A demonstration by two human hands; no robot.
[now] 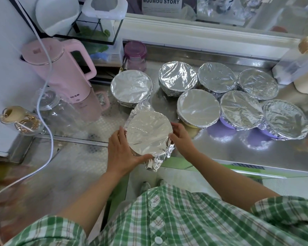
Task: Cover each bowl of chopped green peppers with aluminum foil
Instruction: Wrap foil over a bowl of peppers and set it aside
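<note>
Foil-covered bowl held at the counter's front edge.
Left hand and right hand clasp its opposite sides, pressing foil against the rim; a crumpled flap hangs at the front. Seven covered bowls stand behind.

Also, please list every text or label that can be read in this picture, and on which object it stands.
"MOUMOU STORY": white sign behind the counter, at the top; the small print below it is blurred.
Small dark mark low on the pink kettle: too small to read.
No other readable text.
</note>
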